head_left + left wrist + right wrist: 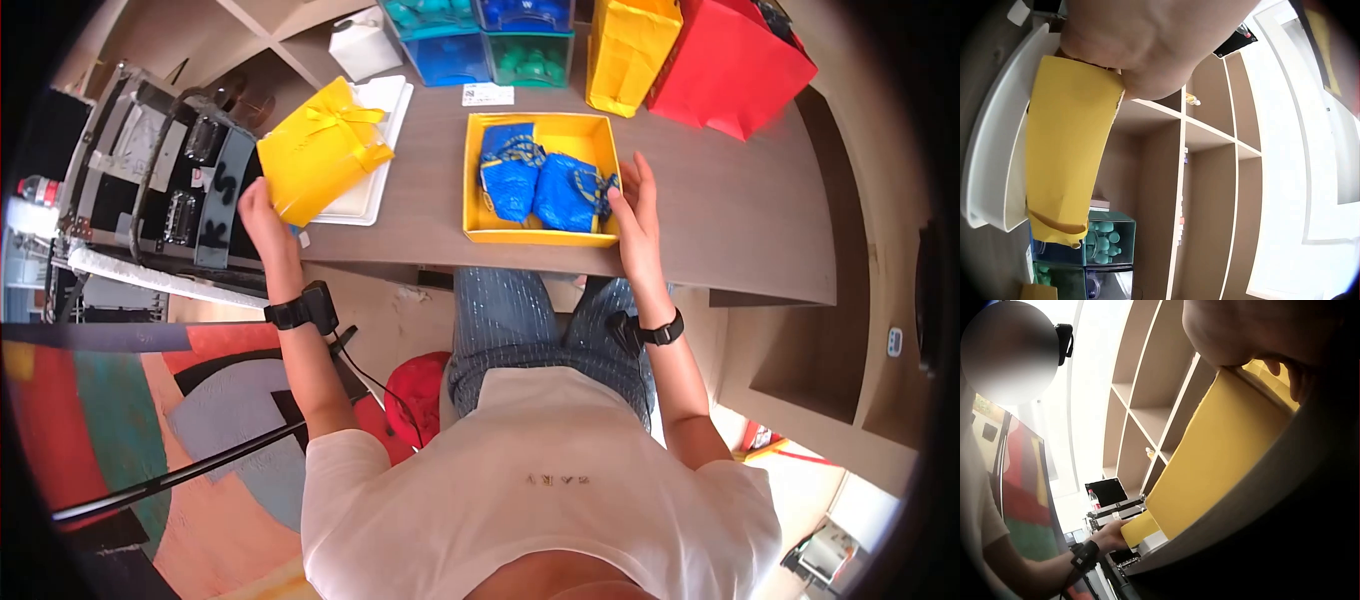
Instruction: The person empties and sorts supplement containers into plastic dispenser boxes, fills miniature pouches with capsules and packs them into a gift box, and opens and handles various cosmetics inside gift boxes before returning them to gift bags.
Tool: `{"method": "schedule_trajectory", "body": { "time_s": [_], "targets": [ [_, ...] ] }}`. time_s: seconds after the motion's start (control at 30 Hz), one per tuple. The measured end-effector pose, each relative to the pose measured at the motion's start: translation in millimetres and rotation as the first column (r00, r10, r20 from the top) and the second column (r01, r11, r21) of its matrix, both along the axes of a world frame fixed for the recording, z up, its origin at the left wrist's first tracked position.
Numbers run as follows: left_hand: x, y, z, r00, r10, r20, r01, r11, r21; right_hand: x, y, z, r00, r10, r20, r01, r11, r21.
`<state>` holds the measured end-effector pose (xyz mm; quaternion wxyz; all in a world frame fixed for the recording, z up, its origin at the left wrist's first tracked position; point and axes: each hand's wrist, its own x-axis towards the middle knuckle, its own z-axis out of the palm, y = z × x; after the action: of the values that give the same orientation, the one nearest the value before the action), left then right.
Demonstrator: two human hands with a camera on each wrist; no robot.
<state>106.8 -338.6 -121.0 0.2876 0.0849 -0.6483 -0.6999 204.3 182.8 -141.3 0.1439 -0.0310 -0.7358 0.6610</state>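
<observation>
At the table's left front corner my left hand (258, 207) grips the lower edge of a yellow box lid (320, 150) with a yellow ribbon bow, holding it tilted up over a white tray (390, 110). The left wrist view shows that hand (1147, 44) closed over the lid (1066, 150), with the tray (988, 156) behind it. An open yellow box (538, 236) sits near the table's front edge and holds two small blue bags (540, 185). My right hand (630, 190) grips its right wall, thumb on the inner side. From the right wrist, the fingers (1285, 369) curl over the box wall (1222, 456).
At the back of the table stand a yellow paper bag (630, 50), a red paper bag (730, 65), stacked translucent drawers (480, 40) and a small white box (362, 45). A black equipment case (150, 180) sits left of the table. Wooden shelving lines the wall.
</observation>
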Motion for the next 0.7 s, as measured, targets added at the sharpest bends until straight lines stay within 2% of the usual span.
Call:
{"method": "schedule_trajectory", "body": {
  "time_s": [0.03,0.07,0.1,0.13,0.2,0.23,0.27,0.33,0.4,0.43,0.5,0.6,0.67,0.7],
  "targets": [
    [7,21,5,0.964,0.248,-0.094,-0.257,0.961,-0.106,3,1,-1,0.998,-0.017,-0.059,0.020,0.998,0.062],
    [18,44,20,0.914,0.369,-0.170,-0.403,0.876,-0.263,4,3,0,0.992,-0.026,-0.124,0.042,0.992,0.123],
    [30,65,31,0.901,0.350,-0.257,-0.416,0.865,-0.280,7,7,8,0.977,-0.019,-0.211,0.097,0.927,0.363],
    [41,86,40,0.880,0.327,-0.345,-0.432,0.852,-0.295,9,8,17,0.978,-0.023,-0.209,0.100,0.925,0.367],
    [68,158,55,0.934,0.186,-0.305,-0.293,0.887,-0.357,13,6,39,0.944,0.144,-0.296,0.110,0.710,0.696],
    [77,189,53,0.972,0.012,-0.237,-0.122,0.881,-0.457,14,-1,52,0.940,0.178,-0.292,0.113,0.643,0.758],
    [83,214,50,0.975,-0.157,-0.154,0.050,0.841,-0.539,15,-7,64,0.939,0.186,-0.288,0.107,0.640,0.761],
    [80,248,33,0.943,-0.332,-0.039,0.179,0.600,-0.780,13,-19,83,0.903,0.348,-0.252,0.043,0.510,0.859],
    [73,272,13,0.918,-0.397,-0.007,0.232,0.551,-0.801,8,-29,86,0.891,0.372,-0.259,0.031,0.519,0.854],
    [73,277,9,0.917,-0.398,-0.011,0.230,0.553,-0.801,4,-32,83,0.886,0.416,-0.207,-0.019,0.479,0.877],
    [74,281,4,0.891,-0.448,0.076,0.274,0.394,-0.877,-4,-33,71,0.871,0.470,-0.145,-0.085,0.433,0.897],
    [71,279,-6,0.870,-0.489,0.066,0.304,0.425,-0.853,-7,-37,57,0.886,0.446,-0.127,-0.070,0.398,0.915],
    [70,278,-12,0.858,-0.512,0.046,0.307,0.439,-0.845,-9,-40,57,0.894,0.425,-0.145,-0.054,0.422,0.905],
    [72,281,-10,0.869,-0.493,0.035,0.329,0.525,-0.785,-10,-41,58,0.901,0.403,-0.161,-0.037,0.441,0.897]
  ]
}}
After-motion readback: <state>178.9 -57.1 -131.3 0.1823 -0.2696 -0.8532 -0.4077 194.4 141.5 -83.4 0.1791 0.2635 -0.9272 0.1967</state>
